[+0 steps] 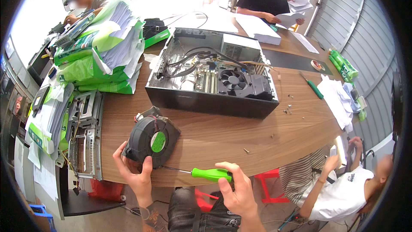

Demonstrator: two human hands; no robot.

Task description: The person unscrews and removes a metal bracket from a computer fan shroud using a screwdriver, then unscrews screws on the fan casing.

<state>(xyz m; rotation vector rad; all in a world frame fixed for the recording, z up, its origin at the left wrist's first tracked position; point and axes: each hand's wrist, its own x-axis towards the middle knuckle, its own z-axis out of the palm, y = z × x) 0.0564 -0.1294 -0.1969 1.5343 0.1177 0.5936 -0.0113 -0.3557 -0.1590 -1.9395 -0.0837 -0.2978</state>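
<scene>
Blower fan point(151, 141), black housing with a green round label at the hub, sits at the near edge of the wooden surface point(223, 133), toward its left end. Left hand point(136, 172) is closed around the fan's lower left rim, thumb up on the casing, fingers wrapped behind. Right hand point(237, 190) is closed on the green handle of a screwdriver point(201, 173); shaft runs left, roughly level, tip meeting the fan's lower right edge. Exact contact point too small to tell.

Open desktop computer case point(212, 77) lies flat mid-surface, well apart from the fan, lid off, showing a CPU cooler fan point(234, 79), cables and a silver power supply point(240, 46) in its far right corner. Loose screws point(287, 109) scattered just right of the case; one more screw point(246, 150) near the front edge, between case and screwdriver hand.

Stack of green-wrapped paper reams point(107, 47) at the far left corner. Metal drive brackets point(88, 133) along the left edge. Second green screwdriver point(314, 88) and a tape roll point(316, 65) on the right side, next to loose white papers point(337, 99).

Other people sit at the far side and lower right.
</scene>
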